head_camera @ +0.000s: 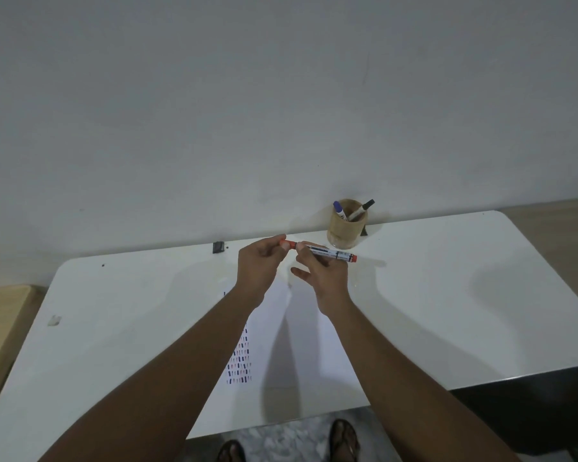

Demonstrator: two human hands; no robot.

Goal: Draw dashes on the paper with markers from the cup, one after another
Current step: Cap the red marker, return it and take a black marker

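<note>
Now both hands meet mid-frame: left hand (261, 258) pinching the cap (287, 244), right hand (317, 270) gripping the red marker (331, 253); paper (281, 345) already carries dash rows, two markers wait in the cup (346, 228).

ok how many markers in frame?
3. A red marker is in the right hand, with the left hand on its cap. A blue-capped one and a black-capped one stand in the cup; its wall could hide more.
</note>
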